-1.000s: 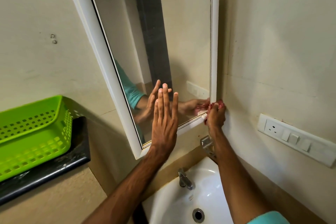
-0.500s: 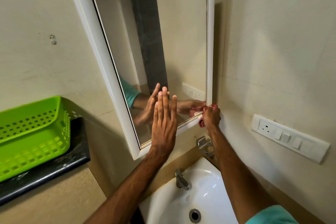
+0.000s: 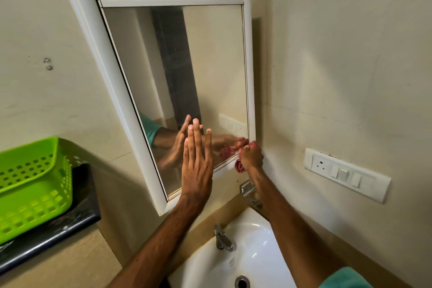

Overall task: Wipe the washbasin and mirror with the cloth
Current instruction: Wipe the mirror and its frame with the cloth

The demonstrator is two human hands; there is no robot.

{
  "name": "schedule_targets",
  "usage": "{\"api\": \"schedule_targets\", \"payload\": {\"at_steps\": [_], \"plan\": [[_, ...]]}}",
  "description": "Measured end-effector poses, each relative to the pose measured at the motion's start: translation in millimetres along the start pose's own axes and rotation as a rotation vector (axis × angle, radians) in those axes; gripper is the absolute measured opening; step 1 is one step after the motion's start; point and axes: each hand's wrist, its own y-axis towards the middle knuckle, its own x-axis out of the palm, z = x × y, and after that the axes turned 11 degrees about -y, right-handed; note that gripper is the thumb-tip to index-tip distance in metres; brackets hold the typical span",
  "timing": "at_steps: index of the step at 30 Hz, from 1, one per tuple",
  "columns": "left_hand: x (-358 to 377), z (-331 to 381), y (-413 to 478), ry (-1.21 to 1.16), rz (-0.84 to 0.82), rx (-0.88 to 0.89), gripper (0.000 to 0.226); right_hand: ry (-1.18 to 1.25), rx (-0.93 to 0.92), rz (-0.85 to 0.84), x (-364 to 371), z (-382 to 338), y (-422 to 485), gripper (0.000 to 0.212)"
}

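A white-framed mirror (image 3: 187,65) hangs on the wall above a white washbasin (image 3: 257,241). My left hand (image 3: 197,163) lies flat with straight fingers against the lower part of the glass. My right hand (image 3: 252,156) grips a bunched red cloth (image 3: 239,166) and presses it on the mirror's bottom right corner, at the frame. Most of the cloth is hidden in my fist; its reflection shows in the glass.
A chrome tap (image 3: 223,238) stands at the basin's back and a drain (image 3: 242,282) lies in its bowl. A metal bracket (image 3: 249,190) sits under the mirror. A switch and socket panel (image 3: 346,174) is on the right wall. A green basket (image 3: 30,184) rests on a dark counter (image 3: 58,234) to the left.
My right hand with the cloth has slid a little left and down along the mirror's bottom right corner. The view has tilted up. My left hand stays flat on the glass.
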Motion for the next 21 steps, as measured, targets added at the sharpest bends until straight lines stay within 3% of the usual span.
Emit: {"api": "schedule_targets", "payload": {"at_steps": [4, 6, 11, 15, 21], "plan": [[0.4, -0.5, -3.8, 0.01, -0.054, -0.003, 0.084, 0.02, -0.021, -0.175, -2.0, 9.2, -28.8, 0.022], [0.0, -1.8, -6.0, 0.025, -0.047, 0.007, 0.082, 0.063, -0.04, -0.265, -9.2, 12.4, -41.1, 0.024], [-16.0, -7.7, -10.7, -0.057, 0.029, 0.047, 0.076, 0.099, -0.183, -0.194, -34.2, -11.4, -70.7, 0.02], [-50.6, -16.5, 6.9, -0.12, 0.17, 0.055, 0.075, 0.267, -0.606, -0.066, -44.1, -64.9, -96.9, 0.051], [-128.0, -54.2, 64.0, -0.131, 0.46, -0.009, 0.064, 0.352, -1.299, 0.122, -33.1, -162.9, -120.2, 0.061]]}}
